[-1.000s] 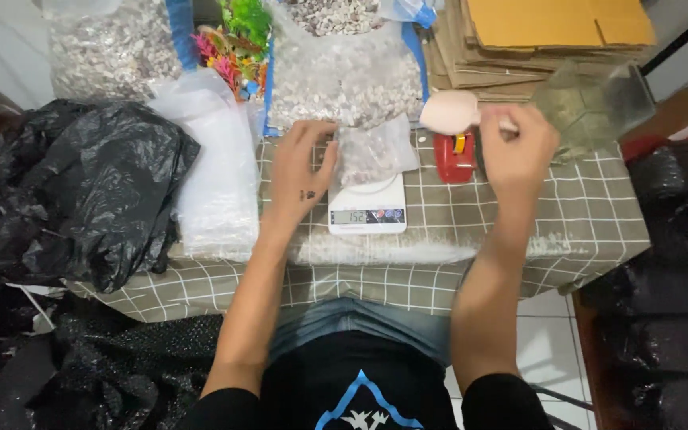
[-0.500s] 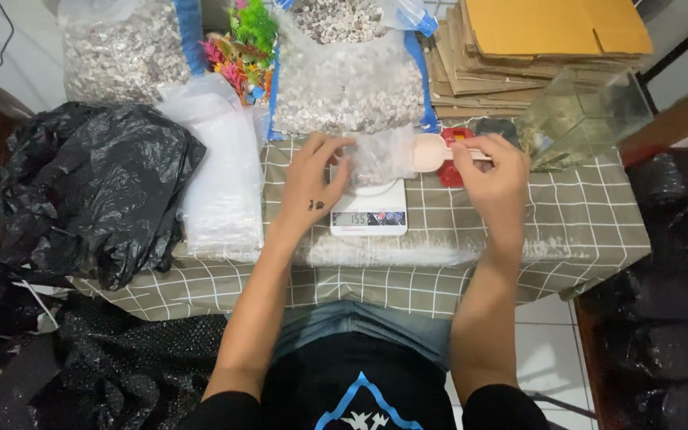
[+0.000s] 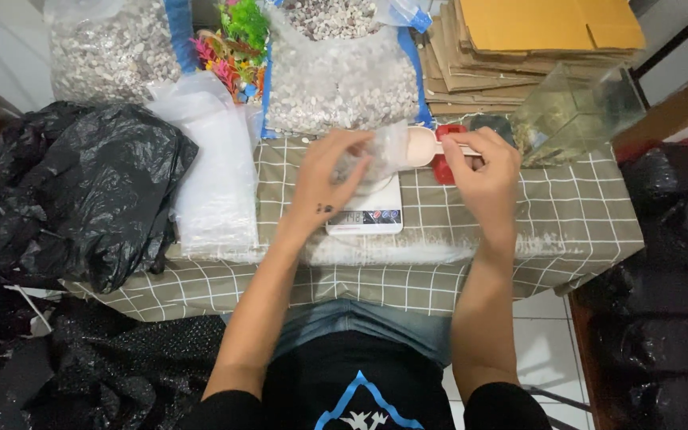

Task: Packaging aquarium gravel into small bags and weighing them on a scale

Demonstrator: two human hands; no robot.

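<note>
- left hand [image 3: 330,177] pinches small clear bag [image 3: 376,155] open over white scale [image 3: 365,209]
- right hand [image 3: 478,171] grips pale scoop [image 3: 422,146], bowl at bag mouth
- best: hold mouth wide, tip scoop slowly, keep bag resting on scale
- 2 big gravel sacks [image 3: 342,76] behind

Both forearms bare, reaching forward from black short sleeves; left hand [image 3: 330,177] palm-down, fingers curled in a closed grip, small dark mark near the wrist; right hand [image 3: 477,169] knuckles up, thumb and fingers pinched shut; 2 hands near, not touching.
</note>
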